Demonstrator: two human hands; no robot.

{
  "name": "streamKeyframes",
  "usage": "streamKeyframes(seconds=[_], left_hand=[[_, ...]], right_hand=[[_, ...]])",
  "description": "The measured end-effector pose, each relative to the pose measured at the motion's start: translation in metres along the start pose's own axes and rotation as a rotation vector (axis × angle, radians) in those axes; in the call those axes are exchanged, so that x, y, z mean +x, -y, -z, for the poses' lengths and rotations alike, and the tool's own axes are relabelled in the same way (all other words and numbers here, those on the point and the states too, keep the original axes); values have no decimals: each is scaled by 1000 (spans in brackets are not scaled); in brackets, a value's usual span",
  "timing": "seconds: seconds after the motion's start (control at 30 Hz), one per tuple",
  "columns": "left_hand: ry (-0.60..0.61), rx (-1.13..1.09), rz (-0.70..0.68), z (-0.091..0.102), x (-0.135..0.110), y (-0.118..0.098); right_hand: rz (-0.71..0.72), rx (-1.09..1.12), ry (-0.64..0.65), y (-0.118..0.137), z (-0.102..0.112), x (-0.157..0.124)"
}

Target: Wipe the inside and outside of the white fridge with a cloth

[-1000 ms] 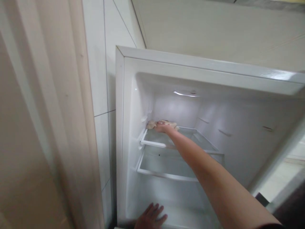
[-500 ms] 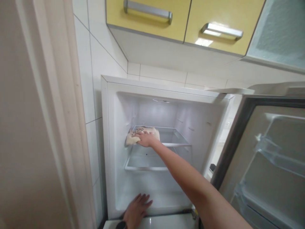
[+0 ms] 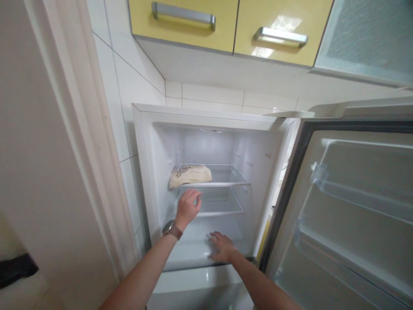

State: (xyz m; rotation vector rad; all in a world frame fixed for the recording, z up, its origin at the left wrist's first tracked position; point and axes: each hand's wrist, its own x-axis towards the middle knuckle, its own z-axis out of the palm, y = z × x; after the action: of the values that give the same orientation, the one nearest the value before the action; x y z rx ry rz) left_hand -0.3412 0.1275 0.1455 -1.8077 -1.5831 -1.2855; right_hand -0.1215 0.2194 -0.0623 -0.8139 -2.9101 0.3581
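Observation:
A beige cloth [image 3: 189, 175] lies folded on the left end of the upper glass shelf [image 3: 226, 183] inside an open white fridge compartment [image 3: 142, 172]. My left hand [image 3: 187, 207], with a brown-strapped watch on its wrist, is raised just below that shelf's front edge, fingers curled loosely and holding nothing. My right hand [image 3: 221, 247] rests flat on the compartment floor, fingers spread. A second glass shelf [image 3: 222, 212] sits beneath the first.
The fridge door [image 3: 348, 215] stands open at the right, with clear door racks. Yellow wall cupboards [image 3: 226, 21] with metal handles hang above. White tiles cover the wall at left, beside a pale door frame [image 3: 64, 150].
My right hand has let go of the cloth and dropped to the compartment floor. My left hand has risen from the floor toward the upper shelf. The view has pulled back.

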Motion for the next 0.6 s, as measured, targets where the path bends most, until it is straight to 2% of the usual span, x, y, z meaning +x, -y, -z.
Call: streamKeyframes(seconds=[0.07, 0.13, 0.27, 0.37, 0.43, 0.5, 0.6], left_hand=[[35, 84, 2, 9, 42, -6], [147, 171, 39, 12, 78, -1], [440, 282, 79, 3, 124, 40], [653, 308, 141, -11, 138, 72], [740, 320, 168, -21, 140, 85], [754, 339, 162, -28, 139, 92], [696, 314, 102, -34, 138, 98]], right_hand=[[-43, 56, 136, -21, -21, 0], [-52, 98, 191, -39, -34, 6], [45, 134, 154, -59, -44, 19], [100, 200, 117, -62, -42, 19], [109, 231, 89, -60, -40, 16], [102, 233, 93, -57, -37, 15], [93, 221, 124, -56, -34, 16]])
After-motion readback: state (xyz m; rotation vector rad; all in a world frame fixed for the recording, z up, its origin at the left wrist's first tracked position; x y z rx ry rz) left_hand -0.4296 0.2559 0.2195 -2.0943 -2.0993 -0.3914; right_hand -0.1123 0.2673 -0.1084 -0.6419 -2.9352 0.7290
